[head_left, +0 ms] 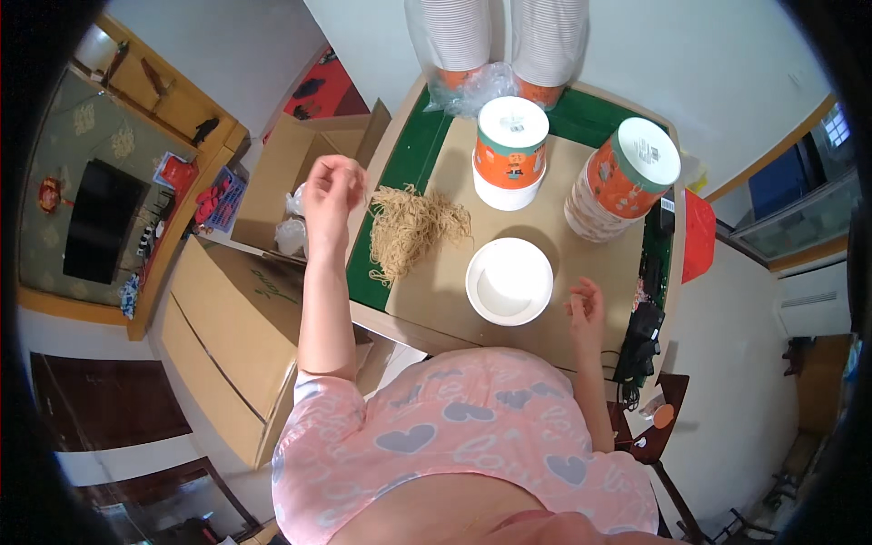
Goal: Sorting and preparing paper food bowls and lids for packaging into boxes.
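Pink shirt with grey hearts (468, 431) nearest. On brown, green-edged surface (427, 304), tangled thin tan noodles (409, 232) and round white open tub (509, 282). Left of noodles, left hand (333, 188) raised, fingertips drawn together, cannot tell if holding anything. Near tub, right hand (586, 305) free, fingers loosely curled.

- plain ol' white wall (654, 54) behind the table's (365, 291) far edge
- black flat screen (104, 220) way off the left edge
- window (834, 125) past the far right corner
- pale floor (731, 363) off the right edge
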